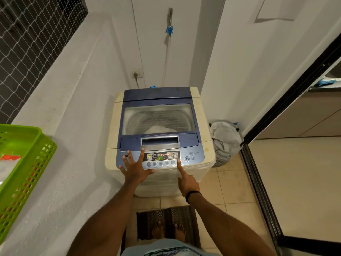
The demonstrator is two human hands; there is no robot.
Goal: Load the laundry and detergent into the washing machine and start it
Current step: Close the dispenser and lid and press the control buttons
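Note:
A cream top-loading washing machine [201, 126] with a blue lid stands in the corner, lid closed. Through the lid's window white laundry [160, 129] lies in the drum. The control panel [163, 156] is lit, with a green digit on its display. My left hand [133, 168] lies flat on the panel's left part, fingers spread, holding nothing. My right hand [186, 181] has its index finger stretched out, its tip touching the panel just left of the start/pause button [187, 159]; the other fingers are curled in.
A green plastic basket [27, 163] sits on the white ledge at the left. A white laundry bag [226, 139] stands on the floor right of the machine. A dark-framed sliding door [258, 191] runs along the right. A striped mat [166, 217] lies under my feet.

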